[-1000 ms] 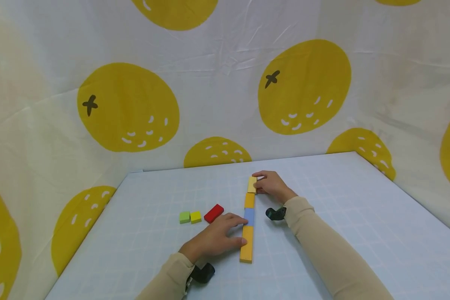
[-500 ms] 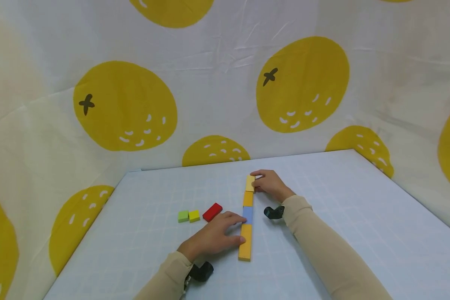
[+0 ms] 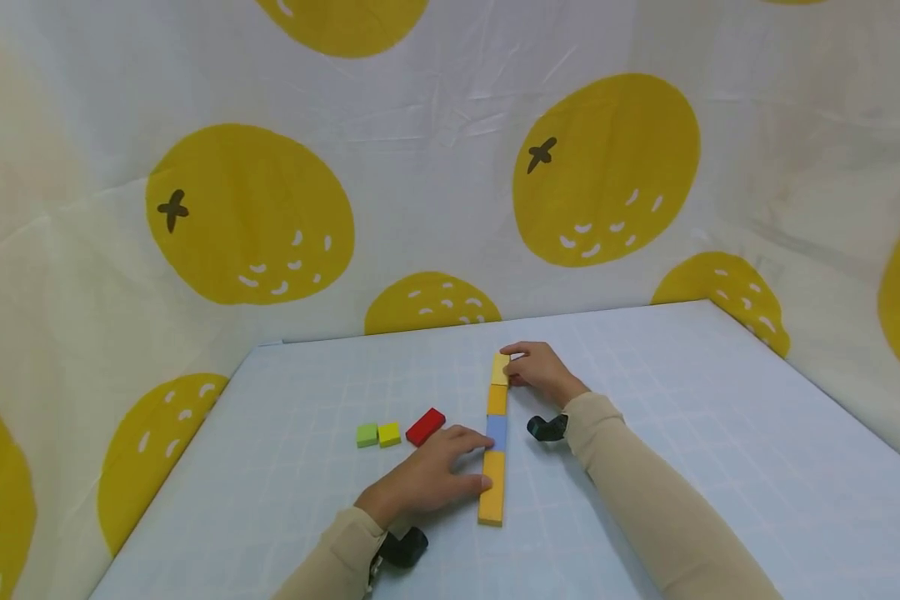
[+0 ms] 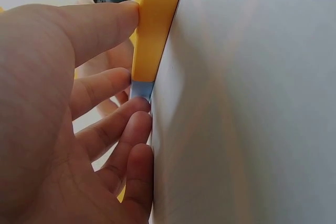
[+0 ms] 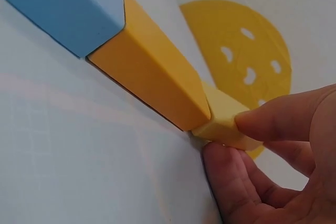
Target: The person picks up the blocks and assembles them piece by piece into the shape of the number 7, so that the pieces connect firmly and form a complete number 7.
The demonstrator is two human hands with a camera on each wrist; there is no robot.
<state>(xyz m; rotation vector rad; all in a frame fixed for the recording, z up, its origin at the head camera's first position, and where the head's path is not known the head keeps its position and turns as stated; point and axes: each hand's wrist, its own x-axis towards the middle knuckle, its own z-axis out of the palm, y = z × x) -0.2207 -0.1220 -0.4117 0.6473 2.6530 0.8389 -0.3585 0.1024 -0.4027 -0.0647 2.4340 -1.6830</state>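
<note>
A straight row of blocks runs away from me: a long orange block [image 3: 492, 502], a blue block [image 3: 497, 431], a shorter orange block [image 3: 497, 400] and a pale yellow block [image 3: 500, 367] at the far end. My right hand [image 3: 542, 368] pinches the pale yellow block between thumb and fingers; the right wrist view has its end against the shorter orange one. Along the near left side rests my left hand [image 3: 431, 473], thumb touching the long orange block and index fingertip at the blue one. Its other fingers lie loosely bent beside the row.
Left of the row, a red block [image 3: 426, 427] lies slanted, with a yellow block [image 3: 389, 434] and a green block [image 3: 367, 435] side by side beyond it. A fruit-printed curtain [image 3: 435, 217] rises behind the pale blue table [image 3: 645, 400].
The head view has shifted slightly. Both hands keep their places on the row, and the blocks lie as before.
</note>
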